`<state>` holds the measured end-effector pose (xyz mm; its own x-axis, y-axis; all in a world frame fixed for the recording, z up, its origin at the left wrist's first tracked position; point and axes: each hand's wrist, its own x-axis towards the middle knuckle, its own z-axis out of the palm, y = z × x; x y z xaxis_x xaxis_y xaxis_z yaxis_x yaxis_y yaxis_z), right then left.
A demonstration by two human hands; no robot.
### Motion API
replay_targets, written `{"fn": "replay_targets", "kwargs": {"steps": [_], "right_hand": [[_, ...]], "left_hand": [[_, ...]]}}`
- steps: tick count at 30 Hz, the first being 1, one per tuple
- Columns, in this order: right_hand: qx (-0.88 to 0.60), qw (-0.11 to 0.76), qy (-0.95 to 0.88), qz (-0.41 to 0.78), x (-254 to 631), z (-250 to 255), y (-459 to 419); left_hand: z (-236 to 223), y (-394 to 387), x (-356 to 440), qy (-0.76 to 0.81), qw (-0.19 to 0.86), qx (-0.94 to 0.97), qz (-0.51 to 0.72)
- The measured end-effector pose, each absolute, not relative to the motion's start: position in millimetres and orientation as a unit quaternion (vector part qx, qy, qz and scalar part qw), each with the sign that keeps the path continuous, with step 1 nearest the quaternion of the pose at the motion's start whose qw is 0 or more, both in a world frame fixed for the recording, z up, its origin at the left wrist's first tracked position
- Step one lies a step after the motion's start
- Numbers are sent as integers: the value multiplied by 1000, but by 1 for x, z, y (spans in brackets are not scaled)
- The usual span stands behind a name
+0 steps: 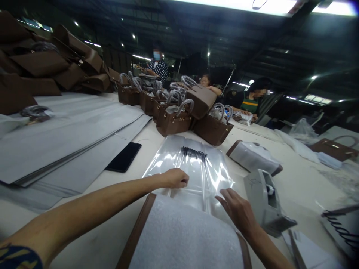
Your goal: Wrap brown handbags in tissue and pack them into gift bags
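A stack of clear plastic bags [193, 172] lies flat on the table in front of me, with a bundle of black cord [194, 153] on top. My left hand [177, 178] is closed over the plastic; its curled fingers hide whatever they hold. At the plastic's right edge, my right hand [238, 209] is open, thumb and fingers apart. Between my arms, closest to me, sits a brown bag covered by a white foam sheet [187, 239], its brown edges showing on both sides.
Brown handbags [174, 119] with wrapped handles stand behind the plastic. Grey-white sheets [70, 127] and a black phone [123, 157] lie left. To the right are a tape dispenser [266, 201] and another wrapped bag [254, 157]. Several people work across the table.
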<state>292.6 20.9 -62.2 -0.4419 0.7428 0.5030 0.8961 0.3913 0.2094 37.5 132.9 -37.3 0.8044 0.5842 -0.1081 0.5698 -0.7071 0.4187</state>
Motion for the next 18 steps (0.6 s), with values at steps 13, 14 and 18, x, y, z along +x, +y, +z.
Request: {"fn": "replay_targets", "kwargs": {"steps": [13, 14, 18], "right_hand": [[-521, 104, -845, -59, 277, -69, 48], [-553, 104, -825, -51, 274, -70, 54], [-557, 111, -821, -62, 261, -76, 74]], "left_hand": [[-18, 130, 60, 255, 4, 953, 162], [-18, 128, 61, 240, -22, 956, 167], [-12, 123, 63, 169, -111, 961, 189]]}}
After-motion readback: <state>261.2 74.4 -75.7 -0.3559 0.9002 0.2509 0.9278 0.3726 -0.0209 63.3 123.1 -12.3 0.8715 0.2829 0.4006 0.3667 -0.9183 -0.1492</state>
